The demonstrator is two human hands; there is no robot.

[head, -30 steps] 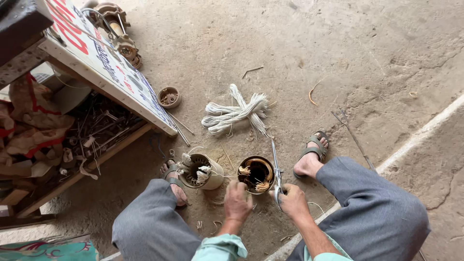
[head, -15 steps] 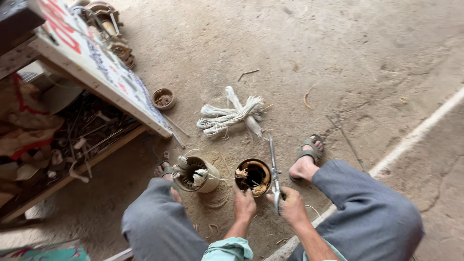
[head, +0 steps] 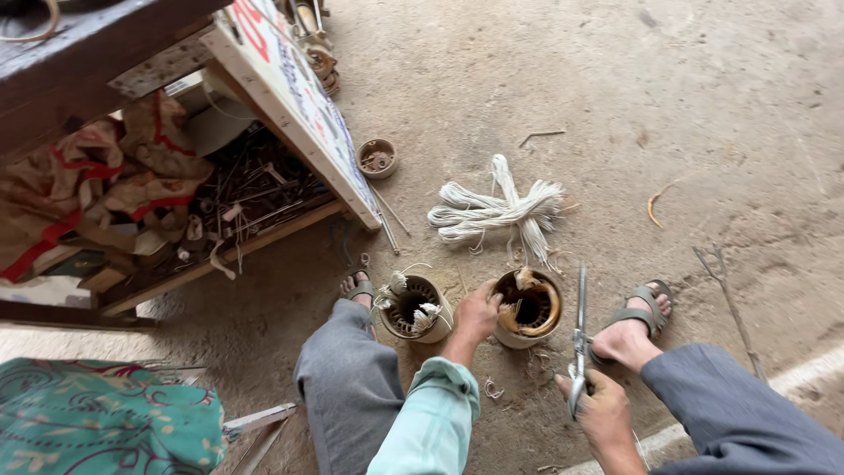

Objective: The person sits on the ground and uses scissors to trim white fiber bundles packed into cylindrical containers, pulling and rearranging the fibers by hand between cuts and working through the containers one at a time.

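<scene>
The round motor stator (head: 529,308) stands on the bare concrete floor (head: 703,114) between the person's two sandalled feet, its open bore facing up. It is a short cylinder with a pale outer shell, a rusty brown rim and a dark bore; brownish winding remnants and a scrap of pale material sit at the rim. The left hand (head: 477,314) rests on the stator's left edge, fingers curled together over the rim and gripping it. The right hand (head: 602,412) is closed in a fist around the handles of a pair of long metal pliers (head: 580,334), which point away from the person and lie just to the right of the stator, the tip apart from it; whether the tool's tip is open cannot be told. Just left of the stator, close beside the left hand, stands a second stator (head: 411,308) of the same kind, with white cord ends sticking out of its slotted bore. Beyond both, a loose bundle of white cord (head: 497,209) lies on the floor. A small round dish (head: 377,157) near the leaning signboard (head: 294,97) holds small dark bits, too small to identify. The low shelf (head: 220,202) behind the board holds a tangle of metal rods and scrap.
</scene>
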